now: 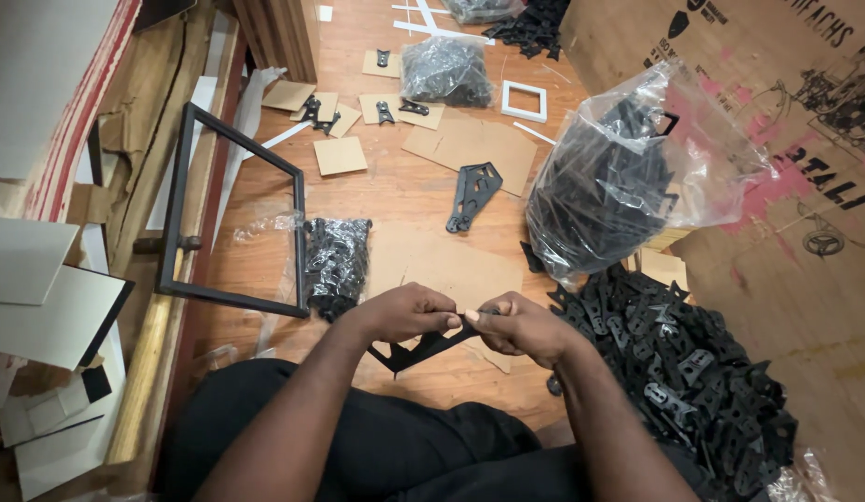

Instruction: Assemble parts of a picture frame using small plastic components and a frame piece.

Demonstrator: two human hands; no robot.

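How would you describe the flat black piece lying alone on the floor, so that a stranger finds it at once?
Start at the big clear bag of black parts on the right of the wooden floor. Just left of it a flat black triangular bracket lies partly on a cardboard sheet. Unlike the bagged and heaped parts, it lies single, with open cut-outs.

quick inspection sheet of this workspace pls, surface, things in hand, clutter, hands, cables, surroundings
surface: wooden floor, cardboard sheets lying on it
job's things: flat black triangular plate held between both hands; loose pile of black brackets to the right
clutter: cardboard squares, small white frame, second black plate, black rectangular frame
hands: left hand and right hand both pinch the plate's top edge
cables: nothing seen
surroundings: clear bags of black parts, large printed cardboard box, white boards at left
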